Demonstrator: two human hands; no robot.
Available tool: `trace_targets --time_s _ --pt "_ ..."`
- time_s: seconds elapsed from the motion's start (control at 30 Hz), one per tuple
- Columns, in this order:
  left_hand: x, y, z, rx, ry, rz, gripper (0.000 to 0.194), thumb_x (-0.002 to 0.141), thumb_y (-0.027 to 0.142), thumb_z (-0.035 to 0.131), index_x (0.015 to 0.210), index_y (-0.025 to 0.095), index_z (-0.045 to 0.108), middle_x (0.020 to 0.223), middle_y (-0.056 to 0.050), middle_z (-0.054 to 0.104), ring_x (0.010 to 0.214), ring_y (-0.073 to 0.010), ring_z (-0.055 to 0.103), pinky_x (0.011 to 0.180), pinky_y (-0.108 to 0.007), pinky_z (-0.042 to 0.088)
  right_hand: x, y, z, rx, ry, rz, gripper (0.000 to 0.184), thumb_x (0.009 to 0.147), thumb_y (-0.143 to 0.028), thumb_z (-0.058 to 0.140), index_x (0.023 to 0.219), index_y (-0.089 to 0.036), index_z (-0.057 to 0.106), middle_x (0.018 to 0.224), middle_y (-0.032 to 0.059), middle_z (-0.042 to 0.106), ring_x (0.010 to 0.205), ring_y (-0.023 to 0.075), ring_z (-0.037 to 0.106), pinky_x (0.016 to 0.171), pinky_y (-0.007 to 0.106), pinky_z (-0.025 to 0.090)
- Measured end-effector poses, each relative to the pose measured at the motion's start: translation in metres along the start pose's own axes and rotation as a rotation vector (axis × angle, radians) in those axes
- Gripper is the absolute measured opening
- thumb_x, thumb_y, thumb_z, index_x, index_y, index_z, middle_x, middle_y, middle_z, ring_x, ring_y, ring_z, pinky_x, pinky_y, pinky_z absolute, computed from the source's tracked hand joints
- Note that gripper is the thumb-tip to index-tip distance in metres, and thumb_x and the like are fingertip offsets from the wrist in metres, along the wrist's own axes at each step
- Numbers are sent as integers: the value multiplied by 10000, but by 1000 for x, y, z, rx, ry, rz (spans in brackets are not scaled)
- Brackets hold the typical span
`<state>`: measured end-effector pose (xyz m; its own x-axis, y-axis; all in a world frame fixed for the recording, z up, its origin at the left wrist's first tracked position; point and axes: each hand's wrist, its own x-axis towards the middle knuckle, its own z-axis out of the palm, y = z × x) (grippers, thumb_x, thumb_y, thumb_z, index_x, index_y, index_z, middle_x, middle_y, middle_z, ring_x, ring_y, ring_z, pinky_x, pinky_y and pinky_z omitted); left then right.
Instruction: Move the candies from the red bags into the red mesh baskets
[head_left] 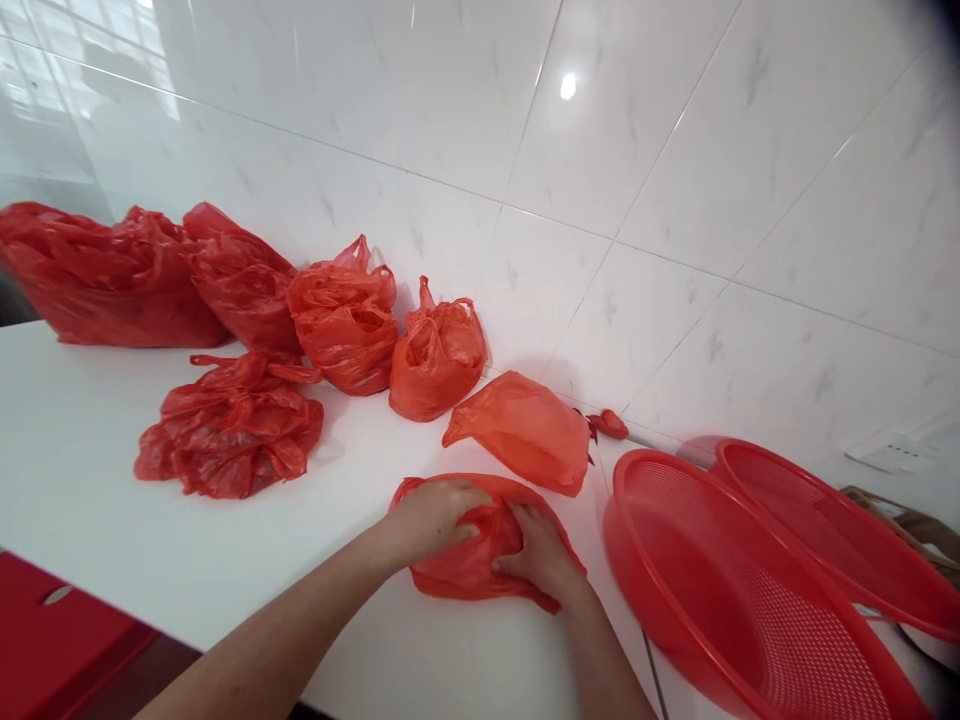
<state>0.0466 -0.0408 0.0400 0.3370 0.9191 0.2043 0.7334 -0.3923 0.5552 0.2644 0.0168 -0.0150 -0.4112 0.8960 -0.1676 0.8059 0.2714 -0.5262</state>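
I have my left hand and right hand on a crumpled red plastic bag lying on a white table. Both hands are spread, thumbs apart from fingers. Just beyond lies a flatter red bag; a red basket stands to the right.

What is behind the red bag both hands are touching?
Behind the handled bag, another red bag sits on the white table, near the tiled wall. Whatever that farther bag covers cannot be seen.
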Motion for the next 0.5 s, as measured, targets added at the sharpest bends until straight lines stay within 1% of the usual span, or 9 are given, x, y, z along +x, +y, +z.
trace_targets --time_s 0.03,0.07,0.1,0.17,0.2,0.27,0.37,0.43,0.5 --pt "5 -1 5 1 -1 0 343 767 209 545 1081 306 643 1047 -27 667 955 -238 615 759 -320 457 -1 1 1 4 -9 0 1009 551 -354 752 1443 -217 300 1447 98 353 1334 272 303 1038 375 322" --pt "11 -4 10 6 5 -9 333 747 250 590 1073 290 649 1067 -48 659 992 -266 601 786 -347 455 -2 1 1 6 -23 4 1040 536 -349 760 1450 -225 280 1464 94 328 1345 269 286 1039 371 324" --pt "17 -8 15 20 10 -28 390 699 296 655 1088 268 645 1107 -79 644 1047 -309 574 827 -394 445 -3 2 1 6 -38 10 1067 522 -343 766 1456 -232 262 1484 91 294 1360 268 261 1046 371 319" --pt "27 -22 23 74 -5 -86 648 552 375 771 1162 229 609 1199 -142 591 1150 -391 494 916 -507 388 -7 5 0 -2 -67 15 1075 521 -318 760 1461 -243 244 1511 83 239 1383 264 214 1065 377 299" --pt "30 -29 25 105 -35 -115 763 495 403 797 1204 221 581 1232 -156 567 1181 -407 463 948 -538 356 -9 6 0 -7 -76 12 1050 538 -300 743 1461 -247 245 1516 79 228 1389 260 202 1072 378 290" --pt "35 -44 27 147 -125 -152 895 459 449 798 1281 238 516 1271 -143 538 1210 -384 444 989 -527 333 -12 9 -2 -4 -80 -14 968 592 -263 690 1456 -267 254 1515 58 240 1388 240 210 1076 370 290" --pt "35 -57 26 147 -225 -151 972 492 470 768 1374 288 404 1316 -97 511 1240 -339 432 1011 -456 350 -14 12 -3 32 -56 -52 903 628 -259 666 1443 -299 278 1494 29 293 1364 223 267 1066 359 313" --pt "32 -60 25 132 -246 -149 1009 501 452 767 1408 285 357 1348 -90 490 1261 -340 416 1026 -437 347 -11 15 -3 68 -10 -50 881 630 -299 690 1427 -277 317 1461 49 352 1328 238 333 1051 375 336" --pt "28 -61 24 97 -263 -162 1012 523 413 758 1428 268 328 1394 -93 452 1273 -342 413 1026 -416 356 -6 18 -2 117 90 -55 751 703 -364 650 1392 -225 384 1411 87 421 1284 252 394 1041 402 345"
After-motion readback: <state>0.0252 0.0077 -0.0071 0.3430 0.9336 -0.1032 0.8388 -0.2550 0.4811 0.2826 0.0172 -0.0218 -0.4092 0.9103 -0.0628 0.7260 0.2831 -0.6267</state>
